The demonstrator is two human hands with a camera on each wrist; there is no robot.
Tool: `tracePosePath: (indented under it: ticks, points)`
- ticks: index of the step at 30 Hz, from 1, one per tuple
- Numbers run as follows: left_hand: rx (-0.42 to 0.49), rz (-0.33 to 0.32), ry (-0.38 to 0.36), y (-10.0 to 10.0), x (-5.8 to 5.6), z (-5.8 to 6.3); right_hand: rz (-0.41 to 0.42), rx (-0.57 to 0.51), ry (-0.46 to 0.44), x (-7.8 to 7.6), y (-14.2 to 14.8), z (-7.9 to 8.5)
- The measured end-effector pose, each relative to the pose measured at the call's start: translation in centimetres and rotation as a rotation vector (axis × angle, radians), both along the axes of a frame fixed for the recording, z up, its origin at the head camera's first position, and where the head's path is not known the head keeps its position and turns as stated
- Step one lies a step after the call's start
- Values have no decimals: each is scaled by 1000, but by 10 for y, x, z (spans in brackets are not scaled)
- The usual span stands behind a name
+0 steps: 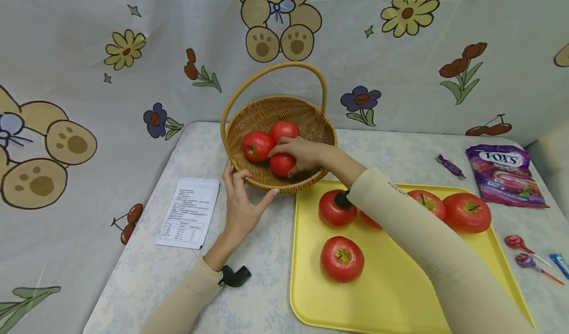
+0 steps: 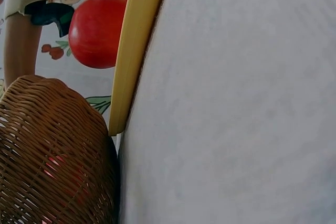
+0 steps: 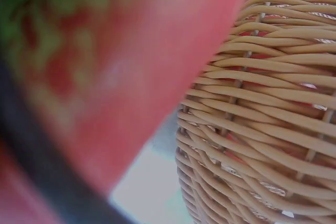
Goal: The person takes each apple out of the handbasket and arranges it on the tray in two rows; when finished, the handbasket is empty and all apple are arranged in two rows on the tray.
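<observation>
Three red apples [image 1: 258, 146] are contained in the wicker basket [image 1: 262, 111] at the far side of the worktop [image 1: 266, 299]. The nearest apple [image 1: 282, 166] is gripped by the right hand [image 1: 306, 152], its fingers curled around the fruit. The basket's near-left rim is held by the left hand [image 1: 242, 208], forefinger bent over it, thumb spread wide. On the yellow tray [image 1: 329, 304] to the right, five apples [image 1: 342, 259] can be counted, one mostly covered by the right sleeve [image 1: 418, 230].

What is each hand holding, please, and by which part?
In the head view, the right hand grips a round red apple by its upper and right sides; the left hand holds a brown wicker basket by its near-left rim.
</observation>
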State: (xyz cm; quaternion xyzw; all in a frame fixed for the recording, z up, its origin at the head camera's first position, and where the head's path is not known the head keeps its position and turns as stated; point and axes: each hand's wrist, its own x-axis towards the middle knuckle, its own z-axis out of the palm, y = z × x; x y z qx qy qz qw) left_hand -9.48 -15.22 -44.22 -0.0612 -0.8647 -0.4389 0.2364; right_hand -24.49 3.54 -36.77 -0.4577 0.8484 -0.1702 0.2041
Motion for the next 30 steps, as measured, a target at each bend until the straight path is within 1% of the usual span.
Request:
tracePosePath:
  ticks: [8, 14, 18, 21, 26, 30]
  points:
    - [8, -4, -3, -1, -1, 0, -17, -24, 5, 0, -1, 0]
    - [12, 11, -18, -1, 0, 0, -1, -38, 52, 1, 0, 4]
    - [28, 18, -35, 0, 1, 0, -6, -62, 81, 3, 1, 10]
    - [37, 19, -38, 0, 1, 1, -17, -87, 84, 5, 3, 17]
    - [37, 18, -39, 1, 2, 1, -37, -99, 85, 9, 9, 31]
    - [37, 16, -41, 1, 2, 2, -22, -133, 119, 14, 16, 41]
